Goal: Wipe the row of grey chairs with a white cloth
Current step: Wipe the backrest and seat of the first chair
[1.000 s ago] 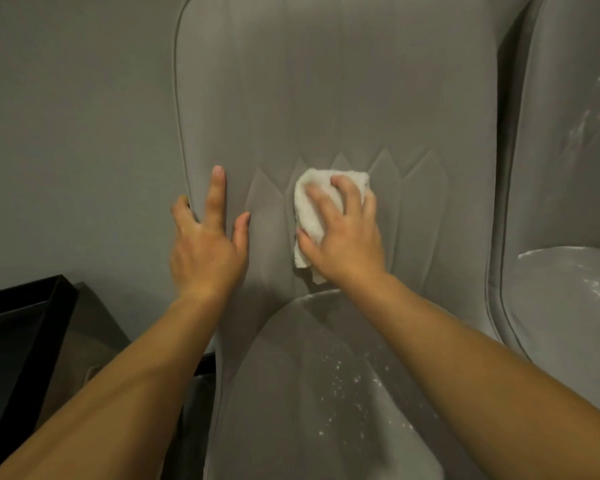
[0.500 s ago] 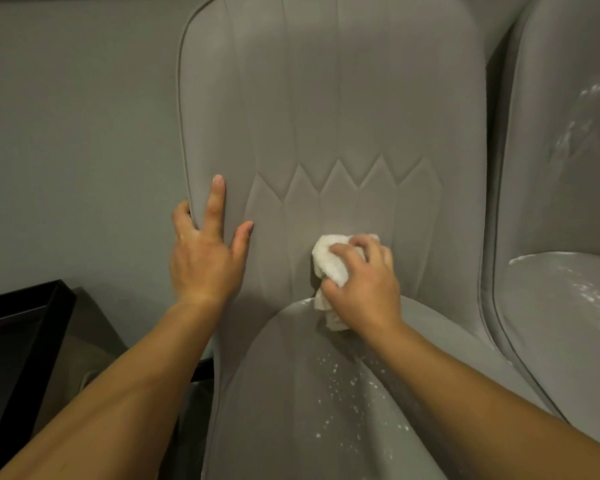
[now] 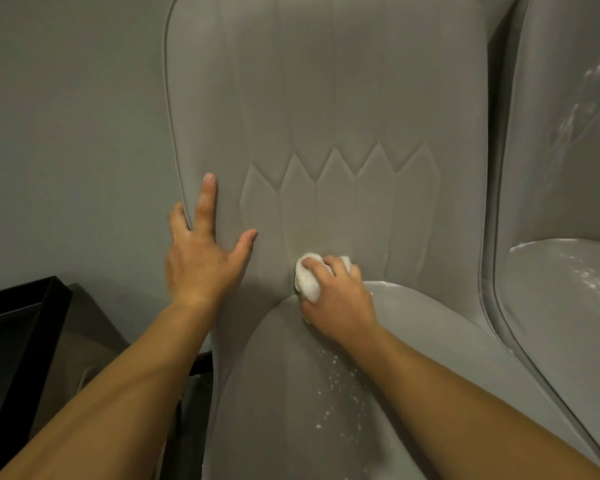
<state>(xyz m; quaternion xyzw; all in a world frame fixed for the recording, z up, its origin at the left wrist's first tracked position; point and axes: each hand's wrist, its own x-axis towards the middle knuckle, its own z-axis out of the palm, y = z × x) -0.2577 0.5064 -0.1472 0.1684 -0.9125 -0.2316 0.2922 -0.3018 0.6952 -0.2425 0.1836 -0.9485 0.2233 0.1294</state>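
A grey upholstered chair (image 3: 326,98) fills the middle of the view, its backrest stitched in a zigzag pattern. My right hand (image 3: 340,296) grips a bunched white cloth (image 3: 309,278) and presses it into the crease where the backrest meets the seat. White specks lie on the seat (image 3: 291,393) just below that hand. My left hand (image 3: 201,251) lies flat on the backrest's left edge with fingers spread, one finger round the piping.
A second grey chair (image 3: 568,271) stands directly to the right, with white streaks on its backrest and seat. A grey wall (image 3: 66,133) lies behind on the left. A black-framed piece of furniture (image 3: 14,323) sits at the lower left.
My right hand has dragged the cloth down the backrest from the zigzag stitching to the seat crease, bunching it smaller. My left hand has stayed on the chair's left edge.
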